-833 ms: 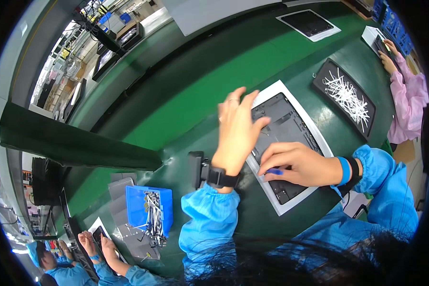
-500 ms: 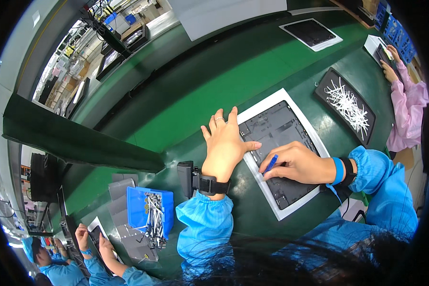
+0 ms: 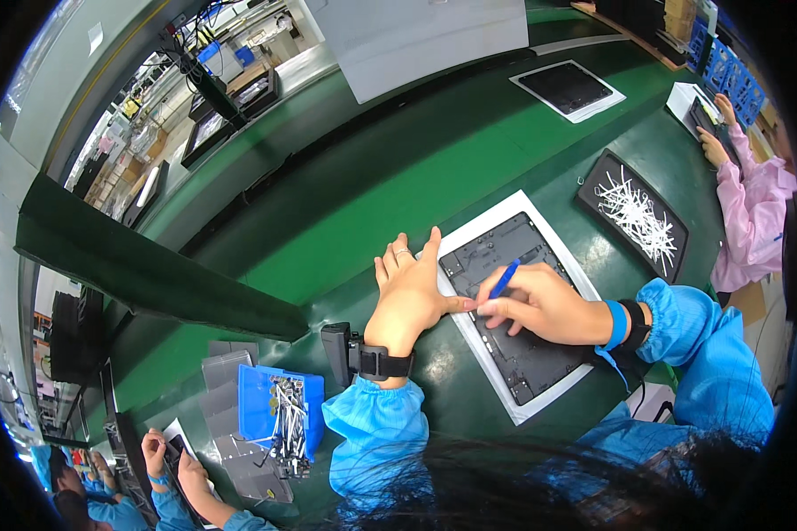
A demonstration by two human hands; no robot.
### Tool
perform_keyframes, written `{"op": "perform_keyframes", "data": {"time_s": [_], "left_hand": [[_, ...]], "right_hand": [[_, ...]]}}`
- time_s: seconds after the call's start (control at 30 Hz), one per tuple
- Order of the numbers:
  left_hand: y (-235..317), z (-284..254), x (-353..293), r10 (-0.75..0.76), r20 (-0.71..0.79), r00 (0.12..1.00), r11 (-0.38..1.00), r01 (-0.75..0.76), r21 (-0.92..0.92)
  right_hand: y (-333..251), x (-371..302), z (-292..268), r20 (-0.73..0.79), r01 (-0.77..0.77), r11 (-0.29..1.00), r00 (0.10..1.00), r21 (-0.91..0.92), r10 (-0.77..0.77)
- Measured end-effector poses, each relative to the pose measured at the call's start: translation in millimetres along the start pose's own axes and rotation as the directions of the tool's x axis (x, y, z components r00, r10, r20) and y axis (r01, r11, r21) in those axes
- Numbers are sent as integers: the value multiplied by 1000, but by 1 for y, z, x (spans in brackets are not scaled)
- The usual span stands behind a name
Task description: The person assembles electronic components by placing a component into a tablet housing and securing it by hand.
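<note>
A black casing panel (image 3: 496,248) with many small recesses and fittings lies at a slant on a white sheet (image 3: 515,203). My left hand (image 3: 410,296) rests at its left edge, fingers spread over the bench and thumb reaching onto the panel's rim. In my right hand (image 3: 545,305) is a slim blue pen-like tool (image 3: 505,278), pinched between thumb and fingers. That hand is over the panel's left side, close to my left thumb. The tool's lower tip is hidden by my fingers, so its contact with the panel cannot be made out.
Right of the panel is a black tray (image 3: 591,196) of white strips. A blue bin (image 3: 255,398) of small metal parts stands left, by grey sheets (image 3: 223,403). Another black panel (image 3: 565,86) lies farther back. Co-workers' hands show at right (image 3: 715,142) and lower left (image 3: 190,478). A green beam (image 3: 150,265) crosses the left.
My right hand has shifted slightly up along the panel's left edge, nearer my left thumb, with the blue tool more exposed. The whole view has tilted a little.
</note>
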State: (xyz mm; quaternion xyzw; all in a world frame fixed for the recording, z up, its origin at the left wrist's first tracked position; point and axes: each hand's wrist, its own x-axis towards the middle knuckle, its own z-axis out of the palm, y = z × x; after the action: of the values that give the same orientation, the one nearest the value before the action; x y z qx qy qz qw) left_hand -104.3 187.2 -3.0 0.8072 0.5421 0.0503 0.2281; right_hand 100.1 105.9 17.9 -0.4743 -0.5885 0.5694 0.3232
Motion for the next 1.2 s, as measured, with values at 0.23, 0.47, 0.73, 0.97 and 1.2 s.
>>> {"op": "perform_keyframes", "data": {"time_s": [0.23, 0.47, 0.73, 0.97, 1.2], "left_hand": [[-5, 7, 0, 47, -12, 999, 999, -47, -12], [-5, 10, 5, 45, -88, 995, 999, -44, 15], [0, 9, 2, -50, -109, 993, 999, 50, 1], [7, -3, -1, -27, -60, 998, 996, 22, -90], [12, 5, 10, 84, -237, 968, 988, -112, -110]], "right_hand": [[18, 17, -2, 188, 478, 827, 878, -297, -440], [11, 25, -2, 40, 209, 971, 978, -113, -206], [18, 27, -7, 193, 389, 887, 917, -249, -348], [-13, 37, -100, -330, 232, 957, 902, -171, -278], [26, 63, -218, -573, -183, 843, 802, -506, -170]]}}
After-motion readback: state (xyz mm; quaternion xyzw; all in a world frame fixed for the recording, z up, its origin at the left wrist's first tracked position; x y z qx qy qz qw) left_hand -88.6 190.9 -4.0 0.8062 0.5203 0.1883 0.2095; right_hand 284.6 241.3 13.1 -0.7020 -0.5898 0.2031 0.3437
